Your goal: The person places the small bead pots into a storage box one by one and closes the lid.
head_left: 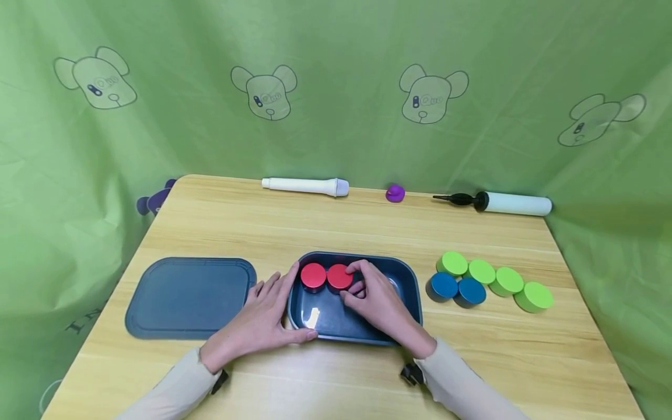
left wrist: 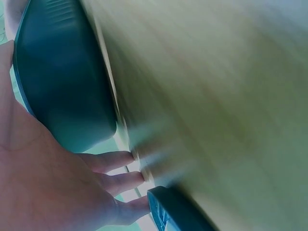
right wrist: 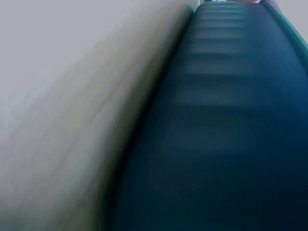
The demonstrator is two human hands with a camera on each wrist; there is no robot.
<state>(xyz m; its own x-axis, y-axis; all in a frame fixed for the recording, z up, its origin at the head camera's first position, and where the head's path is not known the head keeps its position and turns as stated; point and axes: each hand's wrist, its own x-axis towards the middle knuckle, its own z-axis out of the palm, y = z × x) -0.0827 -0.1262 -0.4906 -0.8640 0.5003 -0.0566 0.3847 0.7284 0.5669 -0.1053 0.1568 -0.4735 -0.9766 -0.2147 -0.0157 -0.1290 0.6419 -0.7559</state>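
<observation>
A dark blue rectangular container (head_left: 341, 319) sits mid-table with two round red blocks inside, side by side at its far left. My right hand (head_left: 380, 306) reaches over the container and pinches the right red block (head_left: 339, 277) between index finger and thumb. The left red block (head_left: 313, 275) stands beside it. My left hand (head_left: 265, 318) rests at the container's left end, index finger along the rim and thumb at the front side, fingers extended. In the left wrist view its other fingers reach past the container wall (left wrist: 62, 77). The right wrist view shows only the container's outer wall (right wrist: 216, 144) and blurred tabletop.
A flat dark blue lid (head_left: 191, 297) lies left, touching or near the left hand's fingers. To the right are several green blocks (head_left: 507, 281) and two blue blocks (head_left: 442, 286). Along the back lie a white microphone-shaped object (head_left: 304, 185), a purple object (head_left: 395, 193) and a hand pump (head_left: 517, 203).
</observation>
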